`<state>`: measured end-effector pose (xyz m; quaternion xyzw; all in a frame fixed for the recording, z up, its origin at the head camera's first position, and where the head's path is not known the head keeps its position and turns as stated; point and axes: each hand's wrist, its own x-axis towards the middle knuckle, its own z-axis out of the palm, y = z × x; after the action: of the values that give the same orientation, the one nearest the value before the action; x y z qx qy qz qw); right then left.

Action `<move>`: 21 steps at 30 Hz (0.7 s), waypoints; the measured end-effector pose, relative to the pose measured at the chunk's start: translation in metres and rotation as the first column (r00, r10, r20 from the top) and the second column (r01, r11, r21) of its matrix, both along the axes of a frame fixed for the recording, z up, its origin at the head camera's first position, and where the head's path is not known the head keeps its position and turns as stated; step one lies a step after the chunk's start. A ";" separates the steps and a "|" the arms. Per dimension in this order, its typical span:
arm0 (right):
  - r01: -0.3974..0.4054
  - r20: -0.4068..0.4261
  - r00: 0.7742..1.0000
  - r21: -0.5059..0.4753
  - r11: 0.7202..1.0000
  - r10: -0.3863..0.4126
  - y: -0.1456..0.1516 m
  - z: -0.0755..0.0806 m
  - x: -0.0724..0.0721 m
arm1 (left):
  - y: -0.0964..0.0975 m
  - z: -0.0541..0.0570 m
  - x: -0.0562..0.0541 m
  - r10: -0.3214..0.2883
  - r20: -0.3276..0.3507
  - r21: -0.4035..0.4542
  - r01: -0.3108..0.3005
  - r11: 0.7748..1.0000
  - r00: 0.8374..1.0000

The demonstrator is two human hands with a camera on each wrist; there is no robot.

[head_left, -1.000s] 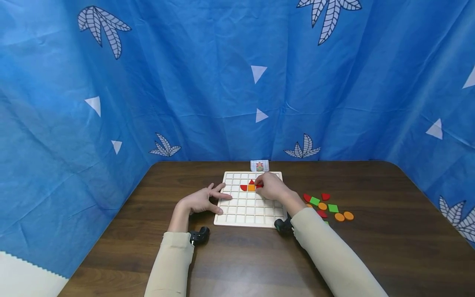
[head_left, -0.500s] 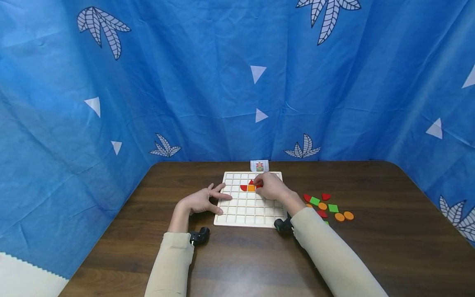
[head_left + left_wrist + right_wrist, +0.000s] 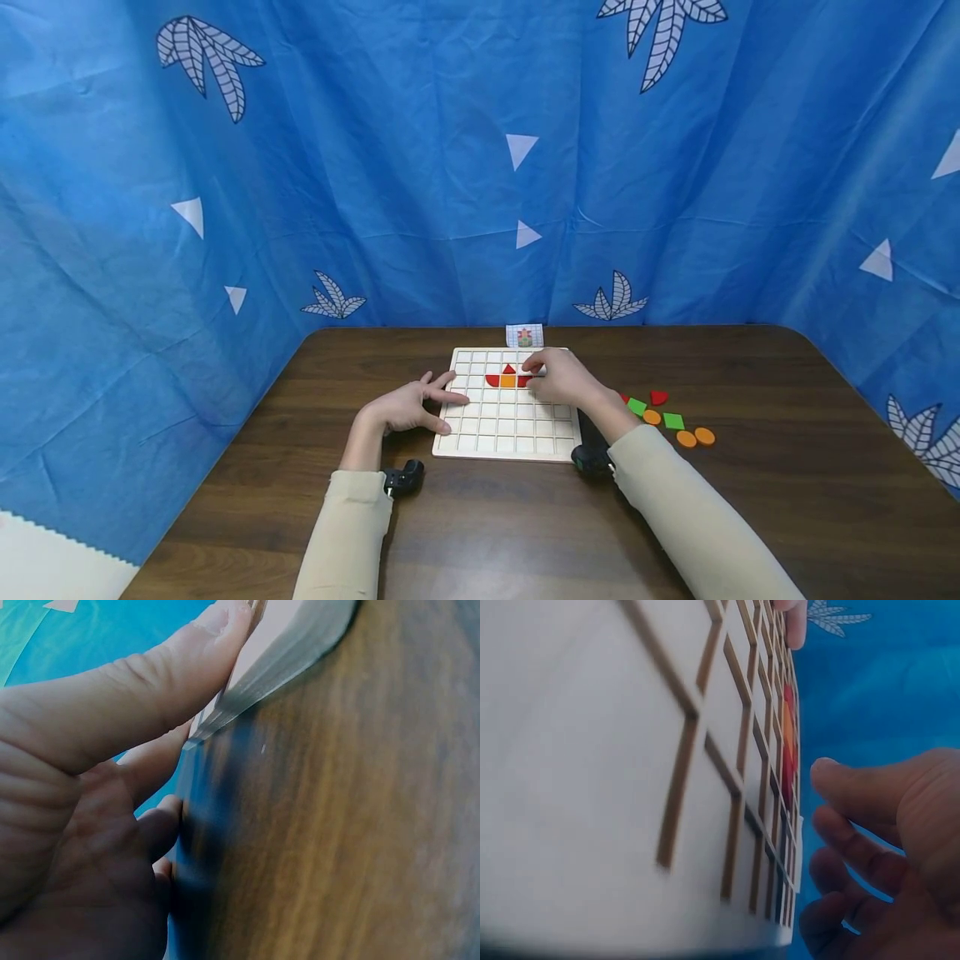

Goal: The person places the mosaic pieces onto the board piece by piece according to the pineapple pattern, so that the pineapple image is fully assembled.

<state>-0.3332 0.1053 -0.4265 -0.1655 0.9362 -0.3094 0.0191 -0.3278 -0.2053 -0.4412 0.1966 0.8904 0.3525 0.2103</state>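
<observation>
A white gridded board (image 3: 495,443) lies on the table. In its upper rows sit a red triangle (image 3: 509,369), an orange square (image 3: 507,381) below it, and a red rounded piece (image 3: 492,381) to the square's left. Another red piece (image 3: 523,382) is right of the square, partly covered by my right hand (image 3: 567,382). That hand's thumb and fingers are loosely bent, with nothing between them in the right wrist view. My left hand (image 3: 405,406) rests at the board's left edge, fingers spread; its thumb (image 3: 142,705) touches the rim in the left wrist view.
A small picture card (image 3: 524,335) lies behind the board. Loose pieces are to the right, among them a green square (image 3: 673,421), an orange disc (image 3: 705,436) and a red piece (image 3: 658,397). A blue curtain (image 3: 450,167) hangs behind the table.
My right hand has let go of the red piece beside the orange square and shifted slightly right, uncovering more of it. My left hand has stayed in place.
</observation>
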 end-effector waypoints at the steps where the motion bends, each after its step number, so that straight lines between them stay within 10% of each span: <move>1: 0.001 0.002 1.000 0.001 1.000 -0.001 0.002 0.001 0.001 | 0.000 0.000 0.000 0.001 0.001 0.003 -0.001 1.000 1.000; 21: 0.033 0.000 0.999 0.036 0.999 -0.033 0.061 0.006 0.031 | 0.000 0.001 0.001 0.002 0.003 -0.002 -0.002 1.000 1.000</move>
<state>-0.3027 0.1661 -0.4209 -0.1495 0.9442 -0.2929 0.0172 -0.3265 -0.2050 -0.4403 0.1952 0.8907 0.3519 0.2115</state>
